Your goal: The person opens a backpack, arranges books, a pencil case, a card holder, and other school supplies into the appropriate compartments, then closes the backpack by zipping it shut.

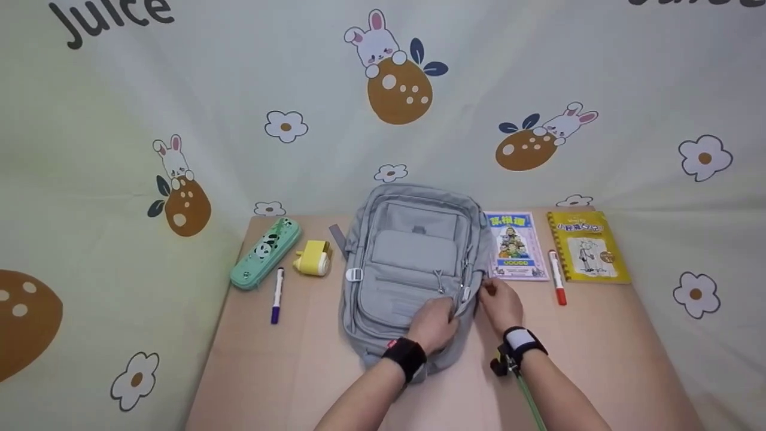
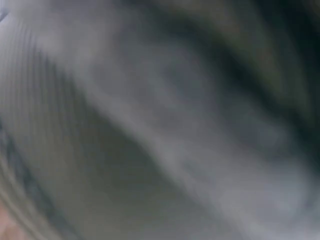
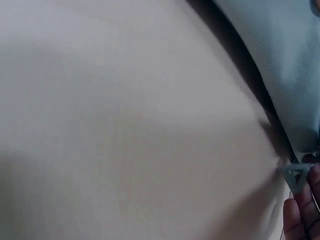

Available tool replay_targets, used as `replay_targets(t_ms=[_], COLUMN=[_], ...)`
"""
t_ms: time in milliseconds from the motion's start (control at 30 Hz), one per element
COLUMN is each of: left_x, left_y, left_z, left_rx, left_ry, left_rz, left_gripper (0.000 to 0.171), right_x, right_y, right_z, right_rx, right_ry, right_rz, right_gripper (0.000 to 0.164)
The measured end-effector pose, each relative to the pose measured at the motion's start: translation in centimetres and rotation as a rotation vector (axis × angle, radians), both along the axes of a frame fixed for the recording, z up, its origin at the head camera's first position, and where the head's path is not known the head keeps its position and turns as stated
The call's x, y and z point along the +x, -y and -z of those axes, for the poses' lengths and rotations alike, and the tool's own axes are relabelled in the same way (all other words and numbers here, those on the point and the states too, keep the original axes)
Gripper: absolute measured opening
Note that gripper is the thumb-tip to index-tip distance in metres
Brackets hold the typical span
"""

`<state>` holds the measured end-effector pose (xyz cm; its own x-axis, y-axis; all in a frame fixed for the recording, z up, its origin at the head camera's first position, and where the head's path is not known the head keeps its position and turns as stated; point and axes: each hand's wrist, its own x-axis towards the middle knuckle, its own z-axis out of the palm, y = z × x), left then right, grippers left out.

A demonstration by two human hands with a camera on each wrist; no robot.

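Observation:
A grey backpack (image 1: 413,287) lies on its back on the table, front pockets facing up. My left hand (image 1: 432,323) grips the fabric along the bag's lower right side, its fingers curled over the edge. Just beyond the same edge, my right hand (image 1: 502,304) pinches a zipper pull. In the right wrist view this pull (image 3: 296,176) is a small grey triangular tab beside the fingers (image 3: 294,220), next to the bag's side panel (image 3: 285,55). The left wrist view shows only blurred grey fabric (image 2: 100,150), close up.
Left of the bag are a green panda pencil case (image 1: 266,254), a yellow device (image 1: 312,258) and a purple-capped marker (image 1: 277,296). To its right lie a purple booklet (image 1: 517,246), a red-capped marker (image 1: 556,277) and a yellow spiral book (image 1: 589,246). Printed cloth (image 1: 239,78) hangs behind.

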<state>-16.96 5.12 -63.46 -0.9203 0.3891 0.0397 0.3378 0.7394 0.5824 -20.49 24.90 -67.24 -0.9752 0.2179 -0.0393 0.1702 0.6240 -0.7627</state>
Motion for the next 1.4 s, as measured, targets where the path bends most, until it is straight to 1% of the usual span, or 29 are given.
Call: replay_targets(t_ms=[167, 233, 367, 533, 733, 867, 967, 1067, 1267, 1400], left_x=[0.1, 0.2, 0.3, 0.4, 0.5, 0.4, 0.4, 0.4, 0.5, 0.5], left_y=[-0.1, -0.1, -0.2, -0.5, -0.5, -0.5, -0.5, -0.5, -0.6, -0.6], left_z=[0.1, 0.1, 0.0, -0.1, -0.1, 0.0, 0.2, 0.3, 0.1, 0.0], left_rx=[-0.020, -0.022, -0.026, -0.054, -0.076, -0.079, -0.082, -0.082, -0.086, -0.095], left_ry=[-0.023, -0.034, -0.052, -0.057, -0.036, -0.044, -0.064, -0.067, -0.043, -0.031], left_rz=[0.004, 0.005, 0.009, 0.001, 0.003, 0.009, 0.012, 0.010, 0.007, 0.006], left_gripper=[0.028, 0.027, 0.027, 0.026, 0.025, 0.026, 0.027, 0.028, 0.027, 0.027], right_x=[0.2, 0.2, 0.2, 0.4, 1.5, 2.4, 2.9, 3.2, 3.8, 4.2], right_y=[-0.1, -0.2, -0.5, -1.0, -1.4, -1.6, -1.6, -1.6, -1.5, -1.4], right_z=[0.0, 0.0, 0.0, 0.1, -0.1, -0.3, -0.5, -0.8, -1.0, -1.2], right_rx=[-0.090, -0.098, -0.037, 0.037, 0.114, 0.164, 0.182, 0.196, 0.212, 0.227], right_ry=[0.002, 0.000, -0.015, -0.049, -0.102, -0.120, -0.107, -0.094, -0.049, -0.059], right_rz=[-0.009, -0.014, -0.022, -0.047, -0.092, -0.122, -0.140, -0.160, -0.182, -0.189], right_gripper=[0.022, 0.022, 0.021, 0.018, 0.010, 0.008, 0.006, 0.006, 0.007, 0.005])
